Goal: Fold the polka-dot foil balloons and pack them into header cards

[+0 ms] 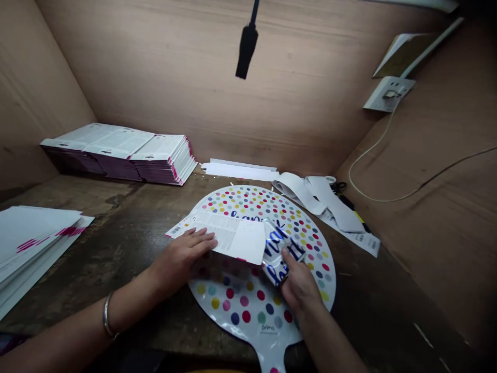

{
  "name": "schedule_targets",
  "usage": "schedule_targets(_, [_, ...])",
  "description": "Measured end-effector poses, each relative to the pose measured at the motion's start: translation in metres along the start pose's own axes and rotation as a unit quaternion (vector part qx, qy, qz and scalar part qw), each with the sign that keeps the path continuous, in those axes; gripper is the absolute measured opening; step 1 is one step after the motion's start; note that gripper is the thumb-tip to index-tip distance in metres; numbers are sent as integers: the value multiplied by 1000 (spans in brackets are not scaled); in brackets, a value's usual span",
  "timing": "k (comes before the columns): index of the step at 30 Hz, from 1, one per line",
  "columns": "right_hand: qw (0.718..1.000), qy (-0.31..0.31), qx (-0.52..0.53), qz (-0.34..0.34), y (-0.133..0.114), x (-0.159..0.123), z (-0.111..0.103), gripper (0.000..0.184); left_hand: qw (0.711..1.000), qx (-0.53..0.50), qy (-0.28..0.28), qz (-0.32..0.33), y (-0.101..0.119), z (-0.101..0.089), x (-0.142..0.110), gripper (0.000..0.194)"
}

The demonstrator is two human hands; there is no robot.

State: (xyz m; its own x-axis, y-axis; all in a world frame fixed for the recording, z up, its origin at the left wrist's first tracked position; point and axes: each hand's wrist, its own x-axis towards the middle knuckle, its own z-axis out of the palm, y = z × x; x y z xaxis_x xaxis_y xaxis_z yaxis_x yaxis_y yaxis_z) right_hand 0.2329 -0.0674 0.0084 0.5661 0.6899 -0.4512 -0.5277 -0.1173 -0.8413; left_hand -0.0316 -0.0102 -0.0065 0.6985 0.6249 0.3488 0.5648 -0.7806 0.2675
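A flat round foil balloon [248, 305] with coloured dots lies on the worn table [116, 243] in front of me. A white printed card [233, 235] rests across its middle. My left hand [182, 256] lies flat on the card's left end, fingers stretched out. My right hand [301, 287] is closed on a folded foil balloon [278, 251] with blue lettering, held against the card's right edge.
Stacks of white and pink cards [128, 153] stand at the back left, and more cards [31, 241] lie at the left edge. White paper strips [322, 199] and scissors [339, 185] lie at the right. A wall socket [388, 93] with a cable is mounted on the right.
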Motion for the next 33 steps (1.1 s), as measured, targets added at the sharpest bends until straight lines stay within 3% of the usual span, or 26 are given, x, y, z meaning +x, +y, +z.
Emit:
schedule_targets(2, [999, 34, -7, -22, -13, 3, -13, 53, 1000, 19, -15, 18, 16, -4, -3, 41])
schedule_targets(4, [997, 63, -17, -51, -29, 4, -27, 54, 996, 10, -77, 37, 30, -8, -1, 34])
schedule_targets(6, [996, 56, -29, -63, -44, 3, -35, 49, 988, -18, -147, 41, 36, -10, 7, 20])
schedule_targets(7, [997, 41, -36, -54, -49, 2, -37, 46, 985, -29, -168, 35, 36, -11, 13, 23])
schedule_targets(11, [993, -61, -71, 77, -49, -3, -34, 43, 983, -29, -179, 23, 22, -6, 41, 103])
schedule_targets(13, [984, -96, -95, 118, -43, -4, -32, 44, 977, -33, -202, 63, 15, 1, 51, 118])
schedule_targets(15, [978, -109, -122, 134, -35, -7, -32, 47, 969, -44, -225, 97, 12, 10, 57, 115])
schedule_targets(20, [977, -94, -125, 146, -24, -24, -28, 52, 974, -64, -190, 106, 14, 23, 56, 106])
schedule_targets(24, [975, -97, -104, 169, -23, -35, -16, 50, 978, -79, -159, 107, 11, 28, 52, 111])
schedule_targets(29, [970, -140, -87, 178, -9, -38, 1, 47, 970, -99, -195, 108, 10, 28, 51, 132])
schedule_targets(33, [968, -151, -60, 190, -5, -33, 2, 40, 970, -103, -186, 114, 18, 20, 54, 121])
